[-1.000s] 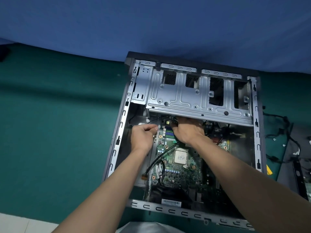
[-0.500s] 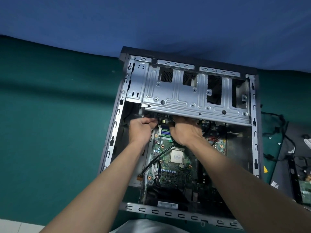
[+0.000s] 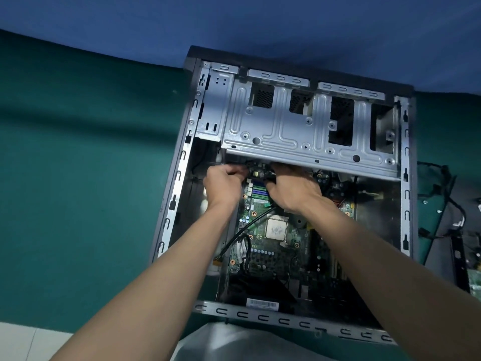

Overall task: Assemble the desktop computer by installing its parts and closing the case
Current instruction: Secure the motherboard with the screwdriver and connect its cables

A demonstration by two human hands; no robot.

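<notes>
An open desktop case (image 3: pixel 171 204) lies on its side on a green cloth. Its green motherboard (image 3: pixel 263 251) carries a bare silver CPU (image 3: pixel 276 227). A grey metal drive cage (image 3: pixel 299 131) spans the far half of the case. My left hand (image 3: pixel 223 185) and my right hand (image 3: pixel 294 190) reach under the cage's near edge. Both pinch a black cable connector (image 3: pixel 256 171) at the board's far end. The fingertips of both hands are partly hidden under the cage. A black cable (image 3: pixel 250 229) runs across the board towards the case's left wall.
A blue backdrop (image 3: pixel 234 22) rises behind the case. To the right lie loose black cables (image 3: pixel 447 194) and a dark panel (image 3: pixel 466 256) with another part. A grey object (image 3: pixel 234 345) sits at the bottom edge. Green cloth (image 3: pixel 78 178) extends left of the case.
Both hands stay under the drive cage at the same connector. The left hand's fingers have closed tighter towards the right hand. The camera has shifted slightly.
</notes>
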